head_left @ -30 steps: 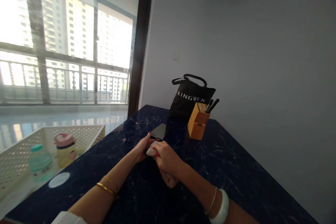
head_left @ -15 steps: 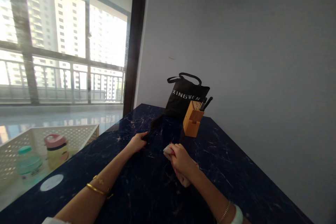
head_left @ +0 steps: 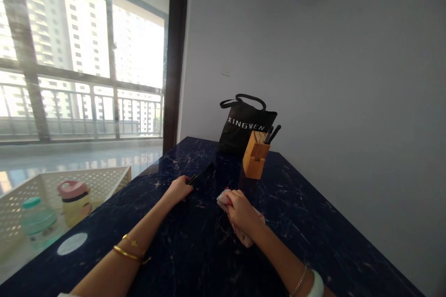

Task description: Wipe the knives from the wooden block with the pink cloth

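Note:
My left hand point(head_left: 180, 188) grips a knife by its black handle point(head_left: 193, 179), low over the dark blue table. The knife's dark blade point(head_left: 206, 170) points away from me and to the right; its edge is hard to make out against the tabletop. In my right hand point(head_left: 240, 209) a bunched pale cloth point(head_left: 244, 237) with red or pink marks is held closed, part of it hanging below the palm. Beyond that hand stands a wooden knife block point(head_left: 257, 158), with black-handled tools point(head_left: 273, 134) sticking out of its right side.
A black tote bag point(head_left: 240, 132) with white lettering stands behind the block. The marbled table point(head_left: 195, 260) has a white round patch point(head_left: 72, 244) near its left edge. Left of it, a perforated basket point(head_left: 108, 183) holds a teal-capped bottle point(head_left: 40, 225) and a pink-lidded cup point(head_left: 75, 204).
The knife has turned in my left hand, so its blade now looks narrower and lies lower. My right hand keeps its grip on the cloth. The whole view has shifted slightly.

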The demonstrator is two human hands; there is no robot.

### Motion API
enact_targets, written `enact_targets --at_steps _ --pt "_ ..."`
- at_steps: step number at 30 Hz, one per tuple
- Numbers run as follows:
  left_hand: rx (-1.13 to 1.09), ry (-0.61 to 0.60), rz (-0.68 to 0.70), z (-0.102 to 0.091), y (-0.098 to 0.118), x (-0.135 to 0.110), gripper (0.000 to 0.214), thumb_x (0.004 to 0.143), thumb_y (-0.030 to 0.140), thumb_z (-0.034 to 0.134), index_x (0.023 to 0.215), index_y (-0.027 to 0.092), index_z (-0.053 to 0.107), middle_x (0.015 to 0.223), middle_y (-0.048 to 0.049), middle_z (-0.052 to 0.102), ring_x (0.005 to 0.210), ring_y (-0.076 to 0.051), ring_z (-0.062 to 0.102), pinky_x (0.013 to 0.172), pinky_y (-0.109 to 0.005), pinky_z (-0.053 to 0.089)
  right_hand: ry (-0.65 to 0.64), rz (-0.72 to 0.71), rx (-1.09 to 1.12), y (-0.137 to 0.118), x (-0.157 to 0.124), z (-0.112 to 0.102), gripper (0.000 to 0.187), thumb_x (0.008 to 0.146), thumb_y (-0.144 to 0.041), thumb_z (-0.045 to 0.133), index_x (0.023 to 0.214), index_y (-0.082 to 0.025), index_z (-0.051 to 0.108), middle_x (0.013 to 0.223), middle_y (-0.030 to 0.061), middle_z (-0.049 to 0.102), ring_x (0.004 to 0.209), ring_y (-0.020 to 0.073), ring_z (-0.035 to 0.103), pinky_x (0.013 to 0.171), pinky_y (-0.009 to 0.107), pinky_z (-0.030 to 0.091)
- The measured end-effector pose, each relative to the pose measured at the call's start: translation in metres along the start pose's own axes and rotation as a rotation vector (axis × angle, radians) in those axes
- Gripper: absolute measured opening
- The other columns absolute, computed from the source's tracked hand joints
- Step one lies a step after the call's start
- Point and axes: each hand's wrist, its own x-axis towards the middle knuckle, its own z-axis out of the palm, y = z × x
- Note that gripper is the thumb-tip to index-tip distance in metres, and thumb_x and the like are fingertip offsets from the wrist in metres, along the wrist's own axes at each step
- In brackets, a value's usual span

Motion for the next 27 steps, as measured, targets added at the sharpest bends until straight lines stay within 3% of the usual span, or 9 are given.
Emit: enact_targets --at_steps 8,14,19,27 --pt "-0.1 -0.021 -0.012 0.002 -0.005 -0.004 0.027 0.054 0.012 0.056 0.081 0.016 0.06 0.053 -0.0031 0.057 0.042 -0.017 0.054 0.039 -0.024 0.038 -0.032 -0.013 -0.052 -0.008 0.001 -0.004 0.018 0.069 -0.002 0.038 0.07 -0.019 0.043 0.077 -0.0001 0.051 0.073 0.0135 0.042 0.073 0.027 0.03" --pt "-0.251 -0.136 -0.109 0.011 0.003 -0.007 0.041 0.054 0.013 0.061 0.095 0.015 0.054 0.051 -0.001 0.057 0.042 -0.019 0.056 0.037 -0.025 0.042 -0.038 -0.002 -0.036 -0.007 0.006 -0.001 0.018 0.071 -0.002 0.037 0.069 -0.019 0.042 0.075 0.0009 0.05 0.072 0.0135 0.041 0.071 0.026 0.03" --pt "-0.391 -0.21 -0.1 0.014 0.006 -0.007 0.036 0.06 0.017 0.063 0.094 0.012 0.053 0.046 0.0016 0.053 0.039 -0.015 0.054 0.034 -0.021 0.04 -0.073 -0.017 -0.036 -0.008 0.018 0.006 0.017 0.075 -0.005 0.037 0.069 -0.019 0.044 0.075 0.0005 0.05 0.072 0.0136 0.041 0.071 0.026 0.03" --pt "-0.764 -0.441 -0.134 0.017 0.013 -0.016 0.033 0.079 0.042 0.048 0.096 0.014 0.051 0.077 -0.0057 0.062 0.058 -0.019 0.064 0.052 -0.032 0.053 0.02 0.014 -0.06 -0.017 0.057 0.031 0.013 0.077 -0.007 0.04 0.076 -0.017 0.048 0.082 0.0041 0.052 0.08 0.0153 0.042 0.072 0.025 0.031"
